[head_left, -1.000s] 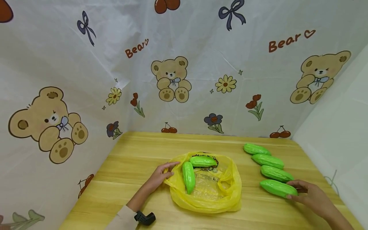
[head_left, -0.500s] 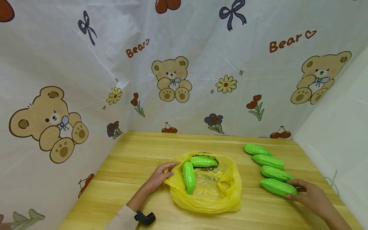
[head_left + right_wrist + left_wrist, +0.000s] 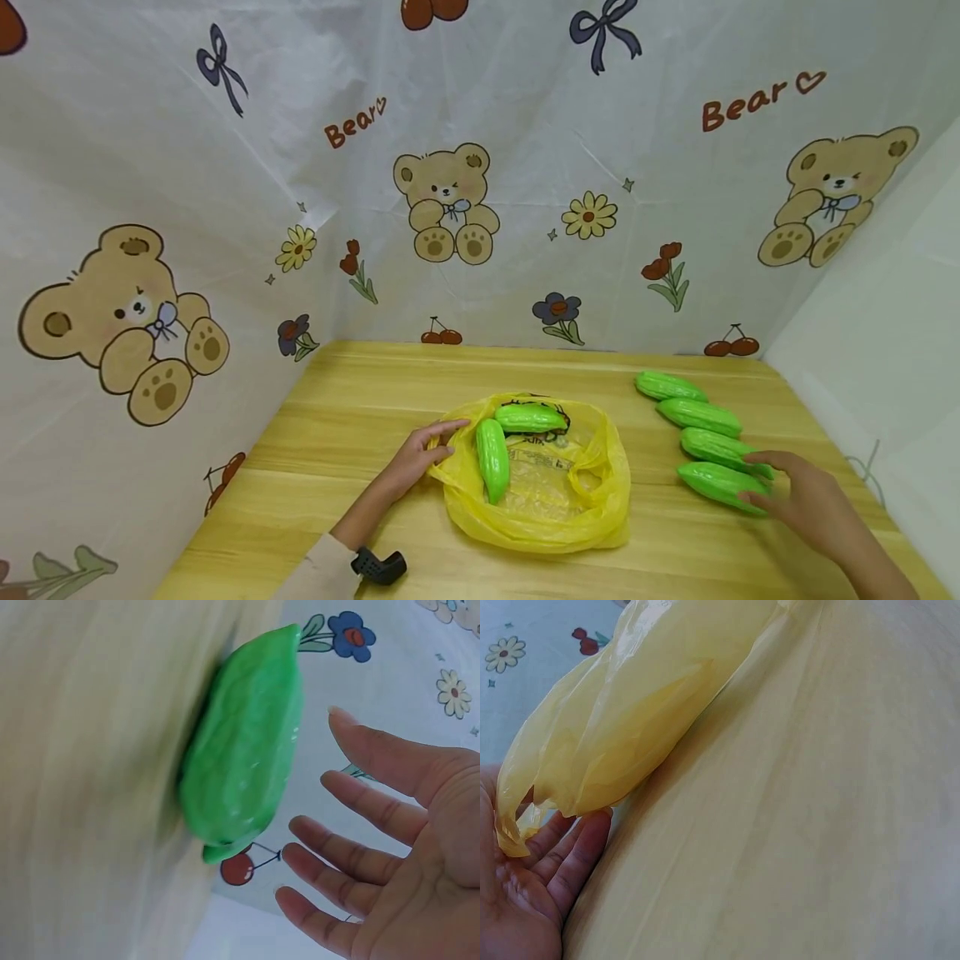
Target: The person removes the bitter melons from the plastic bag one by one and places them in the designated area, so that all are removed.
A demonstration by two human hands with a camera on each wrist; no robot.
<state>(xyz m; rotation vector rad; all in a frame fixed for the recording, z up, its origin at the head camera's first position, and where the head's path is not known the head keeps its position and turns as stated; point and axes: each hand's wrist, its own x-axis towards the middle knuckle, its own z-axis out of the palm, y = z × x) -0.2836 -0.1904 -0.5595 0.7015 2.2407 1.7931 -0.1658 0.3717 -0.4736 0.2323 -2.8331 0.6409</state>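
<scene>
A crumpled yellow plastic bag (image 3: pixel 536 533) lies open on the table, with two glossy green bitter melons inside, one upright-lying (image 3: pixel 492 461) and one crosswise (image 3: pixel 531 418). My left hand (image 3: pixel 414 458) rests at the bag's left rim, fingers fairly straight; in the left wrist view the film hides its thumb. To the right, several similar melons lie in a slanting row. Over the right ends of the nearest melon (image 3: pixel 716 483) and the one behind it (image 3: pixel 716 447) hovers my right hand (image 3: pixel 810 504). Its fingers are spread in the right wrist view, with a gap to the melon (image 3: pixel 244 742) there.
Two more melons, one (image 3: pixel 699 417) and the rearmost (image 3: pixel 670 386), continue the row towards the back. A wood-grain table (image 3: pixel 360 392) meets a bear-print cloth wall (image 3: pixel 517 308). A plain white wall (image 3: pixel 892 358) borders the right side.
The right hand has let go of the nearest melon's end and spread its fingers, shifting slightly over the row. The left hand, bag and melons in it stay put.
</scene>
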